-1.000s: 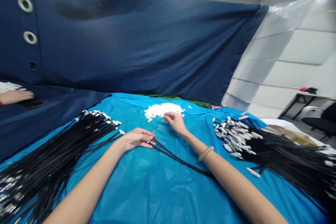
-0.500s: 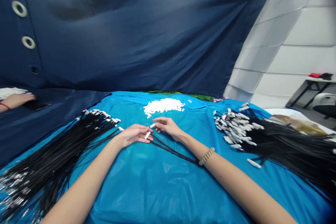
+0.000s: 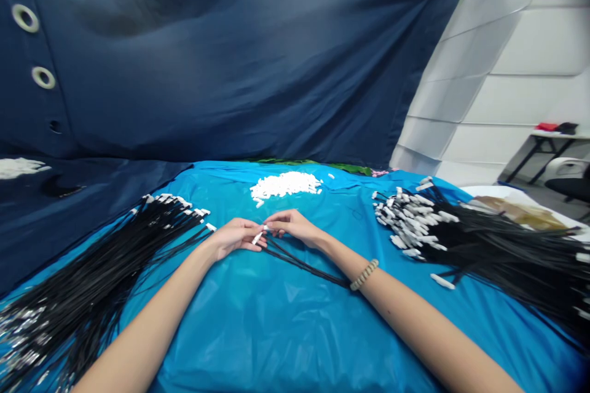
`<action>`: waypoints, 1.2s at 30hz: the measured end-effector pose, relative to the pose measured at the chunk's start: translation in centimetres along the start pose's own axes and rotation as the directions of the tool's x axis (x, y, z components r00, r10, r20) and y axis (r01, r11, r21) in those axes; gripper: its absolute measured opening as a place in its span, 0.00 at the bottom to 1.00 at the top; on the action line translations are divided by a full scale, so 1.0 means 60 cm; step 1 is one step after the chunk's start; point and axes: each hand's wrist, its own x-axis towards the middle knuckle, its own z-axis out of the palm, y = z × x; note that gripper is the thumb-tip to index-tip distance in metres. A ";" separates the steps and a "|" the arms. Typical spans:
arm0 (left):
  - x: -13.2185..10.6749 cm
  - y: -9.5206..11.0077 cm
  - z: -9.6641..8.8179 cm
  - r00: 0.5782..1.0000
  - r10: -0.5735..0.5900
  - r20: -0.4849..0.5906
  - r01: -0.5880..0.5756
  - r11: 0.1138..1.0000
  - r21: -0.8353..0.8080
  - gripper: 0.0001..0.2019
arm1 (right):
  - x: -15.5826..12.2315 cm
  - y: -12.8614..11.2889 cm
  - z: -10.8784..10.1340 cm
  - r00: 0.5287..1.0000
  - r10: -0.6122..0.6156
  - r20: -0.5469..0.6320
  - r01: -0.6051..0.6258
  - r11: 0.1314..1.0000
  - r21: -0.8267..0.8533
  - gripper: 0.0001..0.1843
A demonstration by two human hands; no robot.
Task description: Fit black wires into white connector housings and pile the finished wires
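White plastic tip point(image 3: 257, 237) between half-curled hands point(image 3: 235, 238) point(image 3: 295, 226)

Left hand point(image 3: 236, 238) and right hand point(image 3: 295, 226) meet, palms down

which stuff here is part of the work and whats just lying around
Part of the work:
left hand pinching a white tip
right hand beside it
black cords by the hands
white tip pile
left cord bundle
right cord bundle

Just there:
blue plastic sheet
navy curtain
folding table
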 end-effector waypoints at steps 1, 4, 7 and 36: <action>0.000 0.000 0.000 1.000 0.000 -0.003 0.000 1.000 -0.002 0.15 | 0.001 0.000 0.001 1.000 0.001 0.011 -0.001 1.000 -0.006 0.12; 0.000 0.000 -0.001 1.000 -0.004 0.004 0.004 1.000 -0.019 0.14 | 0.002 -0.002 0.003 0.999 0.012 0.040 -0.012 1.000 -0.008 0.12; 0.000 0.000 -0.004 1.000 -0.026 0.013 0.026 0.999 -0.027 0.14 | 0.002 -0.002 0.004 0.999 0.024 0.023 -0.024 0.999 0.020 0.09; -0.002 -0.001 -0.012 0.999 -0.035 0.022 0.036 0.999 -0.028 0.16 | 0.004 0.014 0.037 0.955 -0.002 -0.298 0.039 0.992 0.118 0.15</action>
